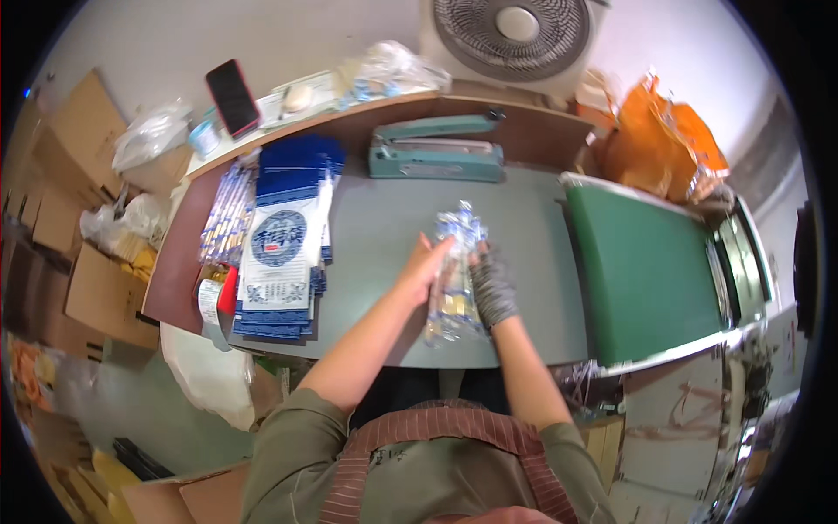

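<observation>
At the middle of the grey worktop, both my hands hold a bundle of slim, clear-wrapped packets [455, 297] with blue-and-white and tan parts. My bare left hand [423, 269] closes on its left side, the thumb lying over the upper part. From the right, my right hand [493, 284], in a grey glove with bare fingertips, grips the same bundle. Its clear plastic crinkles at both ends. To the left lies a stack of blue-and-white printed bags [278, 240]. Beside that stack is a pile of similar slim packets [231, 210].
A teal bag sealer [436, 150] stands at the back of the worktop [375, 227]. A green board [642, 275] is on the right, an orange bag [663, 144] behind it. A phone [233, 98] rests on the back ledge, with a fan [515, 35] beyond. A tape dispenser [225, 293] sits front left.
</observation>
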Motion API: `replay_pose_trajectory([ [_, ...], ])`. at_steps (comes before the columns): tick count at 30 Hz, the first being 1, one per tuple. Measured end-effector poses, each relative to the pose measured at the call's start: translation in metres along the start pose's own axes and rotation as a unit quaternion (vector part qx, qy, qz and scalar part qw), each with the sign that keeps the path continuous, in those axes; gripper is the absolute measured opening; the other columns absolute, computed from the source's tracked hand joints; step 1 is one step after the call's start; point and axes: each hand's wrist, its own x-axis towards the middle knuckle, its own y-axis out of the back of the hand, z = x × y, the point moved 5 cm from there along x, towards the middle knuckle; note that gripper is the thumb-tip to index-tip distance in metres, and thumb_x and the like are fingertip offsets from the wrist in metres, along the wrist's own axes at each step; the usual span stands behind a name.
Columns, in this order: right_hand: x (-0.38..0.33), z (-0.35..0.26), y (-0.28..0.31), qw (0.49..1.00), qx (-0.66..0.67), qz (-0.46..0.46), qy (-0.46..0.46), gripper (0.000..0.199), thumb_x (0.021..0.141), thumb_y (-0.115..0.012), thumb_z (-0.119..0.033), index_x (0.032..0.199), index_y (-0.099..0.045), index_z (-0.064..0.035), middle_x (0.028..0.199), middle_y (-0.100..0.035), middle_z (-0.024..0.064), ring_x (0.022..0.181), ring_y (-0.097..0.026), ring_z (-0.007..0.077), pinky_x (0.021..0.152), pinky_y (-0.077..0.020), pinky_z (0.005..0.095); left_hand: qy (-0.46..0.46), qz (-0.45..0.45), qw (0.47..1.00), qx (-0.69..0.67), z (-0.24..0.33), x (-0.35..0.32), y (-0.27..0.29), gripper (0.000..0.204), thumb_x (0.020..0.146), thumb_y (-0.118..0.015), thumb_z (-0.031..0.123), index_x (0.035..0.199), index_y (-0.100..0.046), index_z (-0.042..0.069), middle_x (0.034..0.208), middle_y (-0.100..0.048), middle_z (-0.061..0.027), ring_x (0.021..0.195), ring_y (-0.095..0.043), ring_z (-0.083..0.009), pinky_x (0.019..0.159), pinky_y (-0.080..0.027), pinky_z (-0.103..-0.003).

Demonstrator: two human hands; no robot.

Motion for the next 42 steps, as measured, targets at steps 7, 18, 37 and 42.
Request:
replay_pose_trajectory([
  [7,0.015,-0.06,-0.016,0.762,0.564,-0.156,-0.277,0.037,0.084,-0.07,-0.02,0.114,-0.054,-0.0049,0.1,-0.058,0.0054,0.088,-0.057,0.0168,0.077,-0.0496,0.0272,-0.16,0.118,0.966,0.163,-0.011,-0.02,-0.011,0.095,0.08,-0.066,0.055,0.139,-0.026,-0.007,0.129,-0.04,-0.0284,0.125,-0.04,-0.0351,0.106,-0.032,-0.042],
  [18,0.017,-0.124,0.102,0.783,0.614,-0.069,0.066,0.086,0.063,-0.086,-0.018,0.134,-0.04,-0.0024,0.118,-0.057,0.0103,0.101,-0.059,0.0205,0.086,-0.0515,0.0331,-0.209,-0.129,0.922,0.298,0.046,-0.062,-0.024,0.102,0.066,-0.08,0.037,0.144,-0.023,0.005,0.13,-0.046,-0.0205,0.121,-0.047,-0.0369,0.1,-0.039,-0.042],
  [37,-0.066,-0.079,0.026,0.722,0.574,-0.319,-0.219,0.013,0.082,-0.064,-0.008,0.092,-0.061,-0.0003,0.079,-0.064,0.0101,0.067,-0.063,0.018,0.062,-0.0544,0.029,-0.322,0.183,0.592,0.716,0.092,-0.221,0.162,0.029,0.079,-0.056,0.003,0.108,-0.059,0.001,0.113,-0.059,-0.0125,0.106,-0.057,-0.03,0.088,-0.048,-0.039],
  [42,-0.071,-0.092,0.015,0.704,0.587,-0.317,-0.245,0.013,0.083,-0.065,-0.009,0.092,-0.062,-0.0005,0.079,-0.064,0.0105,0.066,-0.064,0.0182,0.061,-0.0548,0.0298,-0.307,0.129,0.544,0.77,0.102,-0.22,0.219,0.032,0.074,-0.063,0.001,0.106,-0.06,0.002,0.109,-0.062,-0.0118,0.103,-0.059,-0.0285,0.089,-0.049,-0.037],
])
